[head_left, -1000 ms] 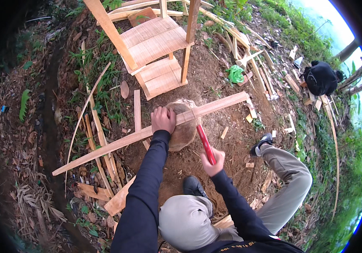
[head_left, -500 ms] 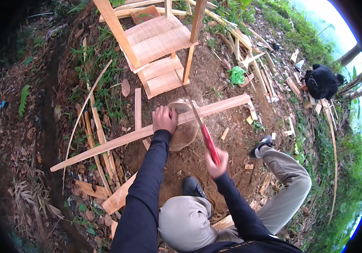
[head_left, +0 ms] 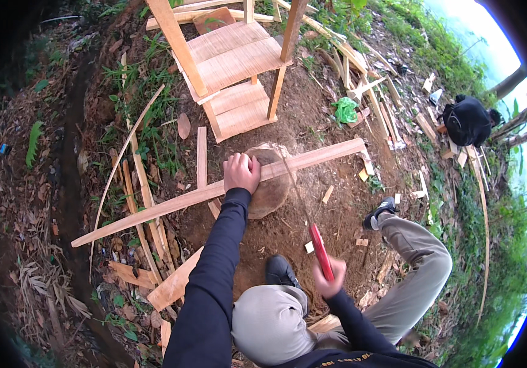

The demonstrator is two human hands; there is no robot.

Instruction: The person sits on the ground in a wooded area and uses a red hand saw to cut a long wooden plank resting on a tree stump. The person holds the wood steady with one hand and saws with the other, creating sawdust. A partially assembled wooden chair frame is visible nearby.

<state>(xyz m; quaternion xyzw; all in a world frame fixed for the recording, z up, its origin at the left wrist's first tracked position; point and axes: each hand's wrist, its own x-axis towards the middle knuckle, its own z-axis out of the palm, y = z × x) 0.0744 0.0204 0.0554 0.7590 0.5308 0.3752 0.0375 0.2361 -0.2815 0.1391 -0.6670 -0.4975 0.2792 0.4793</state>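
My left hand [head_left: 241, 172] presses a long wooden plank [head_left: 153, 210] down where it lies across a round log stump [head_left: 269, 190]. My right hand [head_left: 330, 278] is shut on the red handle of a handsaw [head_left: 319, 248], drawn back near my body. The thin saw blade [head_left: 294, 184] runs up toward the plank, its tip at the plank just right of my left hand. I sit on bare dirt with knees bent, one dark shoe [head_left: 283, 271] under me and another [head_left: 380, 213] out to the right.
A wooden shelf frame [head_left: 233, 61] stands beyond the stump. Loose slats and offcuts [head_left: 147, 196] lie left of the plank, with more sticks [head_left: 368, 86] at the upper right. A green bag [head_left: 344, 110] and a black backpack [head_left: 469, 119] rest on the ground.
My right hand has pulled the saw back toward me, away from the plank. The left hand and plank have stayed in place on the stump.
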